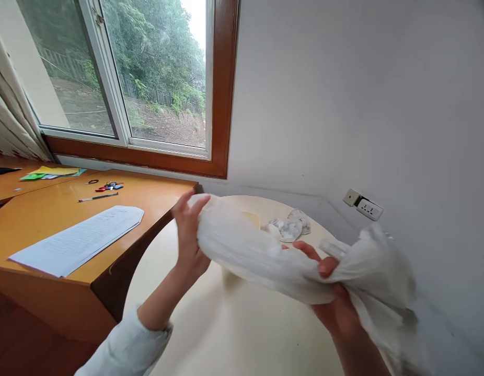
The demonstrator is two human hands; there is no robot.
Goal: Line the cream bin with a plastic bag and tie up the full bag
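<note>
A long white bundle [250,250], which looks like something wrapped in a thin plastic bag, is held up above the round table, tilted down to the right. Around its left end curl the fingers of my left hand [191,230]. My right hand [334,292] grips the other end, where the plastic is gathered between thumb and fingers. Loose plastic [379,277] flares out past that hand and is blurred by motion. What lies inside the bundle cannot be made out.
The round cream table [242,334] carries a crumpled clear plastic bag [295,225] and a yellowish thing [252,219] partly hidden by the bundle. On the wooden desk [156,190] at left lie papers [81,240], a pen [98,197] and keys [111,186]. A wall socket [369,209] is at right.
</note>
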